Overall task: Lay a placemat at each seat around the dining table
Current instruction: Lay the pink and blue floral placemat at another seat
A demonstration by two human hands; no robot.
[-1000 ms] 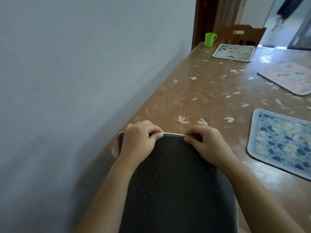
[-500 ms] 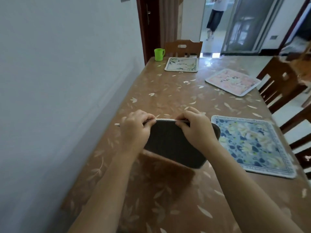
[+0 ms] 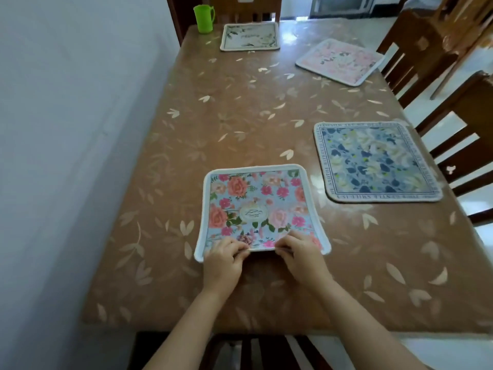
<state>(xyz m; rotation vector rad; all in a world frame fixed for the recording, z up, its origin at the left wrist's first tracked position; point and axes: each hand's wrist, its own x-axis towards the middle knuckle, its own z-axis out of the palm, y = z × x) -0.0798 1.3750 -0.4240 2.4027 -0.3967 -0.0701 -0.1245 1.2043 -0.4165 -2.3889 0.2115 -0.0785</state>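
Along placemat [image 3: 256,201] edge, left hand [image 3: 222,263], right hand [image 3: 304,260] pinch.

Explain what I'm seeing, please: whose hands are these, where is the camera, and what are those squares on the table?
No machine here: a person wears a camera on the head, looking forward and down, so you see their own arms. The left hand and right hand each pinch the near edge of a rose-patterned placemat with curled fingers; it is spread on the brown table. Three more placemats lie there: a blue one at the right, a pink one farther back, a pale one at the far end beside a green cup. At the right stand wooden chairs.
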